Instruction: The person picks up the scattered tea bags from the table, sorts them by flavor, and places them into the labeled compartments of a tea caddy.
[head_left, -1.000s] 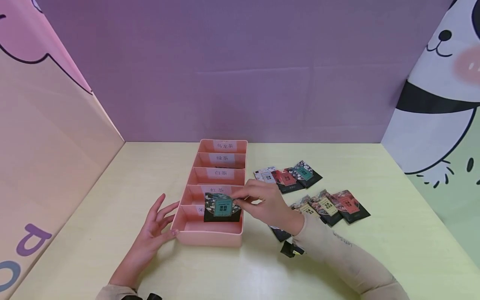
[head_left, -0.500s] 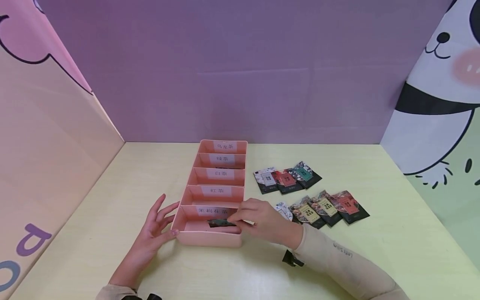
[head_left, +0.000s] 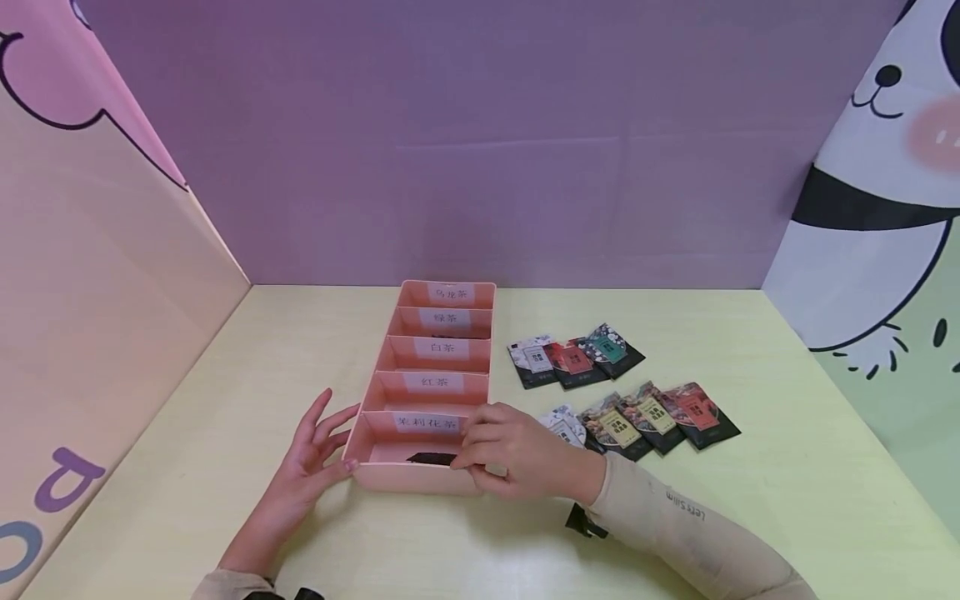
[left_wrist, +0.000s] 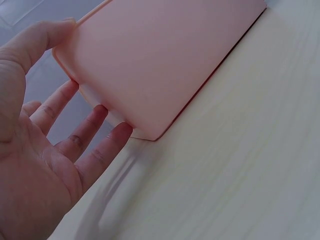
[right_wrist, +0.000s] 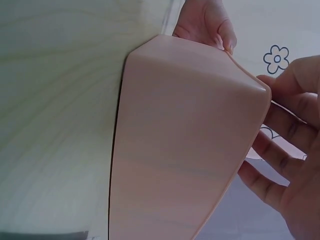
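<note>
A pink divided box (head_left: 416,477) stands lengthwise on the table, with white labels on its dividers. In its front compartment a dark tea packet (head_left: 432,458) shows low behind the front wall. My right hand (head_left: 517,450) reaches over the front right corner, its curled fingers at the packet's right end. The right wrist view shows this hand's fingers over the rim, but the box wall hides the packet there. At the front left corner, my left hand (head_left: 303,462) has its thumb on the rim and fingertips against the side wall, fingers spread and nearly straight.
Right of the box lie two overlapping groups of tea packets: a back row (head_left: 573,360) and a front row (head_left: 658,417), partly behind my right forearm. A small black item (head_left: 585,521) shows under that wrist. A purple backdrop (head_left: 510,167) stands behind the table.
My right hand has lowered the tea packet from above the box into the front compartment, tipping it so its printed face no longer shows. The left hand stays at the corner.
</note>
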